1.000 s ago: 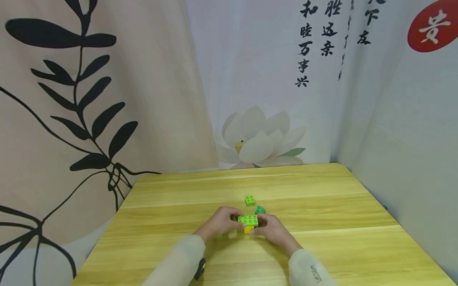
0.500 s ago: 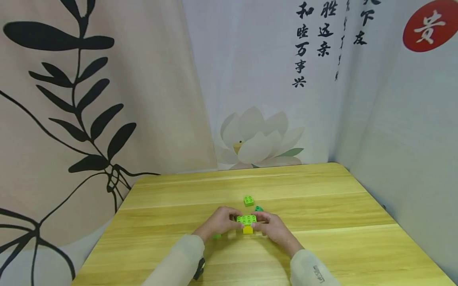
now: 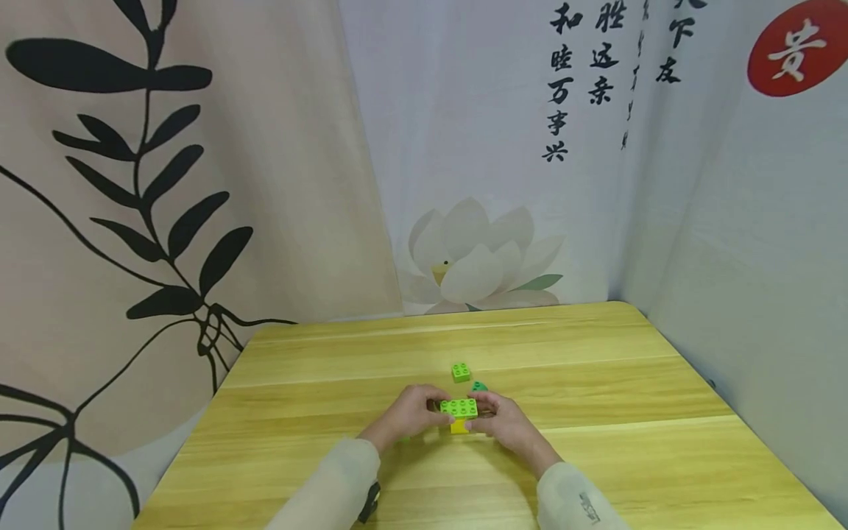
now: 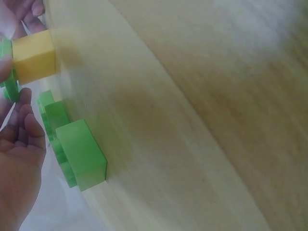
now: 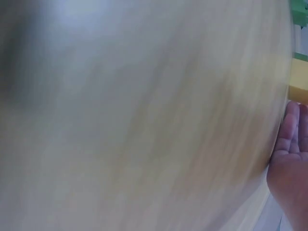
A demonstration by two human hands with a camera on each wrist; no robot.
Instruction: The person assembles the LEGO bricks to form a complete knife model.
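In the head view a lime-green studded building brick [image 3: 458, 408] sits on top of a yellow building brick [image 3: 458, 427] at the middle of the table. My left hand [image 3: 417, 408] grips the green one's left end between thumb and fingers. On the other side my right hand [image 3: 505, 425] holds its right end, the thumb tip low beside the yellow brick. The left wrist view shows the green piece edge-on as a thin plate against the yellow brick [image 4: 34, 57]. Part of the right hand [image 5: 291, 159] appears in the right wrist view, fingertips close to the yellow brick.
Beyond the hands lie a small lime-green brick [image 3: 461, 372] and a darker green piece [image 3: 480, 386], partly covered by the right hand. More green bricks [image 4: 84, 154] stand near the left hand. A printed curtain [image 3: 318, 184] hangs behind the wooden table [image 3: 596, 368].
My right thumb rises from beside the yellow brick to the green brick's edge, then drops back down. Both hands otherwise keep nearly the same place, with the bricks between them.
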